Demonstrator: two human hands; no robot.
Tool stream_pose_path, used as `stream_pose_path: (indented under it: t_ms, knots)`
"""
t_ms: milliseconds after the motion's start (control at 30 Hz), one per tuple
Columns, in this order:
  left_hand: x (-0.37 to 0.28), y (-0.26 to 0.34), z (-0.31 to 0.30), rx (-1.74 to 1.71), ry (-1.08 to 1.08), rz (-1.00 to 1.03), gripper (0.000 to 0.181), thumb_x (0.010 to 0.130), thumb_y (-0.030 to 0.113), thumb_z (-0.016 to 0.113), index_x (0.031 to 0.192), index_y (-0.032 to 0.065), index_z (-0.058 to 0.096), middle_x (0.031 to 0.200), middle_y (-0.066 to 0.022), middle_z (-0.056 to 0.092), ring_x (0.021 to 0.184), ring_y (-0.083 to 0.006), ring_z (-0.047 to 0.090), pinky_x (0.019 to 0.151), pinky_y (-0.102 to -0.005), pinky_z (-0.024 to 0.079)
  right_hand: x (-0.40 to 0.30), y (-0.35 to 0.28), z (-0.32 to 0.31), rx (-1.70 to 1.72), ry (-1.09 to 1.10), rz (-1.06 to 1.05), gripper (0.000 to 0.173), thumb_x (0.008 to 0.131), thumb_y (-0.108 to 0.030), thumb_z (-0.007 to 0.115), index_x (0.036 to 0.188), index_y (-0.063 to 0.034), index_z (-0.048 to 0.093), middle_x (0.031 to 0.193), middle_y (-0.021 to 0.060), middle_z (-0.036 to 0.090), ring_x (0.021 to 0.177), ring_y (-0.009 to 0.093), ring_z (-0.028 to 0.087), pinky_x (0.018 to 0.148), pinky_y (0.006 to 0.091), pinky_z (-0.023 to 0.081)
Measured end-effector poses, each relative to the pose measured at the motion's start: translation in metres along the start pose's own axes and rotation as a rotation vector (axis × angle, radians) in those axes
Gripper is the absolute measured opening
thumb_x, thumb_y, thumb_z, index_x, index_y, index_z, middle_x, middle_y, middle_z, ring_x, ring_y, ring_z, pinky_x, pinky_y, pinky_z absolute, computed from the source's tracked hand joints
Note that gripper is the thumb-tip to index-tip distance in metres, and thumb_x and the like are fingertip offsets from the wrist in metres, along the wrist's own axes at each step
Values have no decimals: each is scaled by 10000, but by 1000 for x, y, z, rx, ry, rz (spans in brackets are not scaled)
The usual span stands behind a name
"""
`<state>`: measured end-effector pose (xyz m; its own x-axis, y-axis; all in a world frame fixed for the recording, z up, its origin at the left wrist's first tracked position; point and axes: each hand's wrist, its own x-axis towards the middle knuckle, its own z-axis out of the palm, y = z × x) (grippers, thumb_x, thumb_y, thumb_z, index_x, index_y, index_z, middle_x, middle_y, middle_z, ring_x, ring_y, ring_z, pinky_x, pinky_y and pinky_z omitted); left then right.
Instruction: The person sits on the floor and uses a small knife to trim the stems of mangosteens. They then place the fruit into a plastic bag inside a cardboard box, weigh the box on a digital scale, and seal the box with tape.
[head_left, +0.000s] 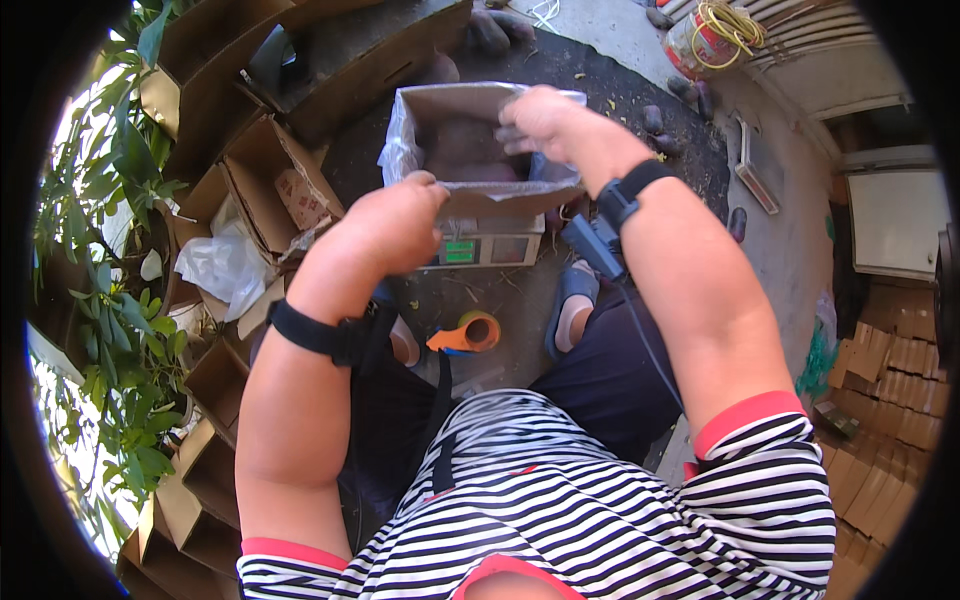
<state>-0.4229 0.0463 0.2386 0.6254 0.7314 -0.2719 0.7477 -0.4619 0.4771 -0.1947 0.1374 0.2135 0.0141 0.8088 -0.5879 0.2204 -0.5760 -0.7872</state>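
Note:
A cardboard box (517, 201) with a plastic liner folded over its rim stands on a digital scale (489, 250) whose green display is lit. Dark, blurred produce (469, 150) lies inside. My left hand (401, 221) is at the near left corner of the box, fingertips on the lined rim; its hold is unclear. Above the box's right side is my right hand (538, 124), blurred, with its fingers partly spread; whether anything is in it cannot be told. An orange tape dispenser (469, 333) rests on the ground between my feet.
Cardboard boxes (281, 191) with crumpled clear plastic (225, 274) stand at the left beside leafy plants (124, 322). Dark purple vegetables (652, 118) lie on and around the black ground sheet. A bucket (697, 45) with yellow cord is at the upper right; flattened cardboard (885, 390) lies at the right.

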Motion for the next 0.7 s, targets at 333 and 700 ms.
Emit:
stream_pose_path:
  t_ms: [333,700]
  knots:
    - [-1,25,-1,187,-109,-67,324,810,156,690,1115,48,669,1205,-152,584,1096,-300,648,872,-435,538,112,69,-13,-1138,-242,428,369,947,-46,353,971,7,717,937,165,761,779,267,753,657,414,615]
    - [18,32,-10,175,-211,-105,366,784,143,715,1127,21,669,1205,-184,577,1087,-306,649,893,-420,541,76,23,-28,-1194,-246,384,290,936,-254,654,993,23,716,964,184,746,825,311,744,687,414,616]
